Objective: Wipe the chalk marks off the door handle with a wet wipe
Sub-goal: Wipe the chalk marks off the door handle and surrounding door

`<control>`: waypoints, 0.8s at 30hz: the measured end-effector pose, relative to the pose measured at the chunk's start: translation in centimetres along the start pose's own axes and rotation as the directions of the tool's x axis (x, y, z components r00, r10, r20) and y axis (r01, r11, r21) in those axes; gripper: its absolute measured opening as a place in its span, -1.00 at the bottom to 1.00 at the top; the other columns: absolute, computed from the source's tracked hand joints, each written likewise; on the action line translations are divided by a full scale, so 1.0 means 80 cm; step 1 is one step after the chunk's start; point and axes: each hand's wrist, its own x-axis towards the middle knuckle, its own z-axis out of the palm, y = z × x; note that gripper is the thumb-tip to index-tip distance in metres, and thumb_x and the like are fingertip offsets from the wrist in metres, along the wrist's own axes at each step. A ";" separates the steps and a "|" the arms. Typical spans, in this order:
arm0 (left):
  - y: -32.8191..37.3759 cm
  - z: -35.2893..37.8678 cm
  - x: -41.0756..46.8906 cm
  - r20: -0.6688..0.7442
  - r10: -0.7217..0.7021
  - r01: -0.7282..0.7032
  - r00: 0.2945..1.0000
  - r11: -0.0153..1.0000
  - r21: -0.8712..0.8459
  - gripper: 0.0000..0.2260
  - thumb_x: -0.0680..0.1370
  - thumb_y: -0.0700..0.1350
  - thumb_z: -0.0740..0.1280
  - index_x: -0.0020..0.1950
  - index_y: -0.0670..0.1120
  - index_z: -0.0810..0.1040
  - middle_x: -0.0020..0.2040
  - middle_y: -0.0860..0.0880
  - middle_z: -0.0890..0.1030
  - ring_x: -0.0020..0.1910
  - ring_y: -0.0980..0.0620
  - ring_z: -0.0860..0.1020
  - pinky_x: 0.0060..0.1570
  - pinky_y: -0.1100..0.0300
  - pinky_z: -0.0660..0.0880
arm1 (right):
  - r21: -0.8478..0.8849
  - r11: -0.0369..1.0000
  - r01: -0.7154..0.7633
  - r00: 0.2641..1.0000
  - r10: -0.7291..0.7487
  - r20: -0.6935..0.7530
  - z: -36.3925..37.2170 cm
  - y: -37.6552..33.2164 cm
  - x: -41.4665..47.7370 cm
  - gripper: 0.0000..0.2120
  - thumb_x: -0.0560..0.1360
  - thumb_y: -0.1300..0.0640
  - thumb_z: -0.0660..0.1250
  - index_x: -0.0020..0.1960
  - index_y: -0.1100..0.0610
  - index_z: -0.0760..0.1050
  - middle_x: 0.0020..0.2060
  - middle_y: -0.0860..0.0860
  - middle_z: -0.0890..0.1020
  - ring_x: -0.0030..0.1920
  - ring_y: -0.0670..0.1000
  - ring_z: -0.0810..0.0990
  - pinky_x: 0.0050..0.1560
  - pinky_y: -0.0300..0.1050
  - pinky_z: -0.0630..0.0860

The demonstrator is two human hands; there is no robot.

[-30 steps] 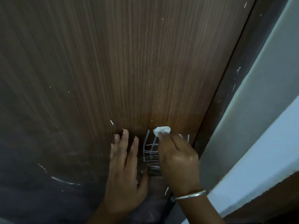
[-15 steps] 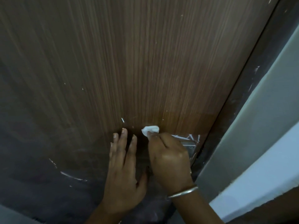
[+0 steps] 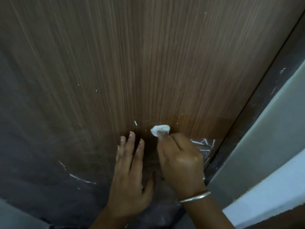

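right hand (image 3: pixel 180 160) seen from the back, fingers curled tight around a crumpled white wet wipe (image 3: pixel 160 130), wad poking out past the fingertips and pressed against the brown wooden door (image 3: pixel 148 63). wrist bent downward, a thin metal bangle (image 3: pixel 195 197) circling it just below the grip. forearm cut off by the bottom edge.

left hand (image 3: pixel 130 176) laid flat on the door just left of the grip, fingers stretched upward and slightly spread, thumb angled toward the right hand, nothing held. forearm likewise cut off at the bottom.

door handle (image 3: pixel 203 150) mostly hidden behind the right hand: only a sliver of shiny metal plate showing just right of the knuckles, shape of the lever impossible to make out. white chalk marks (image 3: pixel 204 142) visible on that plate, just right of and slightly below the wipe, not under it. wipe itself resting on bare wood above the plate.

more white streaks (image 3: pixel 80 178) on the dark lower part of the door, well left of both hands; origin hard to tell. dark door frame (image 3: pixel 264 104) and pale wall (image 3: pixel 272 187) off to the right of the grip. whole view dim and a little soft.
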 end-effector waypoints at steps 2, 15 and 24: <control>-0.002 -0.002 0.001 -0.012 -0.005 0.006 1.000 1.000 0.003 -0.34 0.44 0.00 0.23 0.48 -0.10 0.05 0.53 -0.07 -0.02 0.51 -0.14 -0.06 0.35 -0.26 0.09 | -0.004 0.998 -0.068 0.996 0.068 -0.062 -0.002 0.007 0.000 -0.87 0.52 0.23 0.32 -0.12 0.21 0.65 -0.39 0.06 0.57 -0.43 0.02 0.52 -0.47 -0.12 0.50; -0.016 0.000 0.003 -0.038 0.042 -0.042 0.998 0.999 0.004 -0.34 0.42 -0.05 0.25 0.47 -0.14 0.09 0.53 -0.06 0.00 0.51 -0.16 -0.03 0.42 -0.17 0.09 | -0.024 1.000 -0.003 0.999 0.002 -0.042 0.007 -0.002 -0.009 -0.90 0.47 0.18 0.35 -0.16 0.14 0.64 -0.39 0.03 0.59 -0.42 0.02 0.53 -0.43 -0.14 0.47; -0.008 0.010 0.005 -0.011 0.093 -0.093 0.996 0.996 -0.006 -0.38 0.45 -0.03 0.25 0.46 -0.17 0.13 0.52 -0.10 0.05 0.51 -0.19 0.01 0.43 -0.11 0.07 | -0.094 0.993 -0.066 0.998 0.065 -0.015 0.001 0.018 -0.023 -0.90 0.42 0.18 0.39 -0.26 0.14 0.62 -0.40 0.05 0.62 -0.43 0.04 0.56 -0.43 -0.12 0.51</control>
